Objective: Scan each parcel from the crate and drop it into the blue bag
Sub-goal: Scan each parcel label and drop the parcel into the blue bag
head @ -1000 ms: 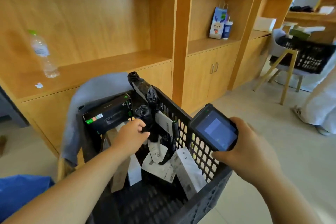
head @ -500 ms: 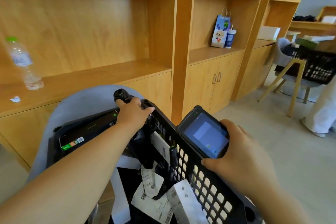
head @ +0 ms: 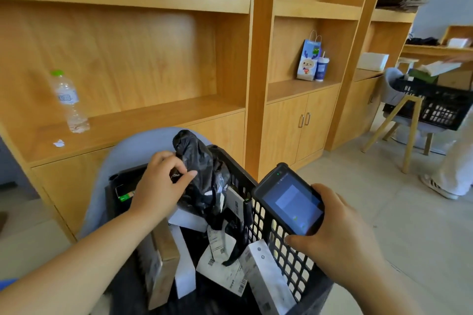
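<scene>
Wooden shelving [head: 143,59] backs the scene; a sliver of the blue bag [head: 6,284] shows at the lower left edge. My left grip [head: 161,184], low inside the crate [head: 284,258] a second ago, is now curled round the black bagged parcel [head: 202,174] and has raised it until its top stands above the crate's rim. My right grip [head: 340,245] is wrapped round the scanner [head: 291,203] just beside that rim, so I judge the pick made and the scan next.

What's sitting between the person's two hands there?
In the head view: the black bagged parcel the left hand grips, then the crate wall, then the scanner the right hand holds.
</scene>
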Action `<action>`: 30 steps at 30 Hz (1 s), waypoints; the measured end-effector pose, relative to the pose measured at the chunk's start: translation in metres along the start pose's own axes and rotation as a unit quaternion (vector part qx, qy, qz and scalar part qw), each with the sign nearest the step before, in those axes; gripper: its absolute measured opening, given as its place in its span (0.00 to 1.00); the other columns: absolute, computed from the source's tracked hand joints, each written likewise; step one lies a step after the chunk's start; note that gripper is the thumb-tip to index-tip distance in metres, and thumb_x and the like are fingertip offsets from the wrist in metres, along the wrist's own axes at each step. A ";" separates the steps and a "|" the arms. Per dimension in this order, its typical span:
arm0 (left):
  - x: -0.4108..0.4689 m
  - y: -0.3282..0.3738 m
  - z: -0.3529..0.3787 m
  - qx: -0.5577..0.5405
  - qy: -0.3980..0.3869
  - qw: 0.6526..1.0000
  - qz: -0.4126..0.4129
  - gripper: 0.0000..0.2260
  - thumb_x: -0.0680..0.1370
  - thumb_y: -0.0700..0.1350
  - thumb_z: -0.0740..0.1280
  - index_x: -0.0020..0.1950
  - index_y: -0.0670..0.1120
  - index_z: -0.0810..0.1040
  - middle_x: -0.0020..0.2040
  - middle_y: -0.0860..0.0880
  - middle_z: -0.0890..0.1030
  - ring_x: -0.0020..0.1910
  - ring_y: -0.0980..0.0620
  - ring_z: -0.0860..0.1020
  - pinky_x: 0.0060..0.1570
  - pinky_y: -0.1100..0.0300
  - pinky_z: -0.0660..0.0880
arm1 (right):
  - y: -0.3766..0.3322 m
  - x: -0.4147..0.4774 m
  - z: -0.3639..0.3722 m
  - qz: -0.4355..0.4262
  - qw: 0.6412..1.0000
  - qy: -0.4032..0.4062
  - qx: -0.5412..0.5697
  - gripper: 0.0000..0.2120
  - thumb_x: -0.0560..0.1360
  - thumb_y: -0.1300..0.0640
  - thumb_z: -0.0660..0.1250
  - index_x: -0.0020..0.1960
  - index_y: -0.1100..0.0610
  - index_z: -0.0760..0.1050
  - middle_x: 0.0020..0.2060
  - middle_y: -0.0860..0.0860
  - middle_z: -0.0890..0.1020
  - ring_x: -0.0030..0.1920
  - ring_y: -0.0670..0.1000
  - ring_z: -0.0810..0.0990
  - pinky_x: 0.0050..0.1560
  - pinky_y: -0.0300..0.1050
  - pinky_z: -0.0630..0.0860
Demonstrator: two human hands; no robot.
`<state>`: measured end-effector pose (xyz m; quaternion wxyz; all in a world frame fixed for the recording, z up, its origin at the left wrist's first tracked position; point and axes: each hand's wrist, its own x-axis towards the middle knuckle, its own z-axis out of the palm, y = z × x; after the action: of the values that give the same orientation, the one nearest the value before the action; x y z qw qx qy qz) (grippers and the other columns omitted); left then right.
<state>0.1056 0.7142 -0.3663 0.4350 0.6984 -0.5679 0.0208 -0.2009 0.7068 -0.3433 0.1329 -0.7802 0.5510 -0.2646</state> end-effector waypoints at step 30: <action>-0.243 0.006 -0.142 -0.250 0.025 0.930 -0.270 0.13 0.77 0.37 0.67 0.41 0.54 0.84 0.64 0.53 0.70 0.67 0.48 0.70 0.58 0.49 0.76 | -0.075 -0.153 0.003 -0.071 0.994 -0.053 0.061 0.44 0.54 0.43 0.78 0.65 0.47 0.63 0.45 0.40 0.69 0.43 0.48 0.75 0.38 0.46 0.75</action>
<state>0.0804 0.9921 -0.4017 0.5987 0.6934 -0.3336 -0.2223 -0.1782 0.8761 -0.3494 0.1906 -0.8208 0.4688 -0.2648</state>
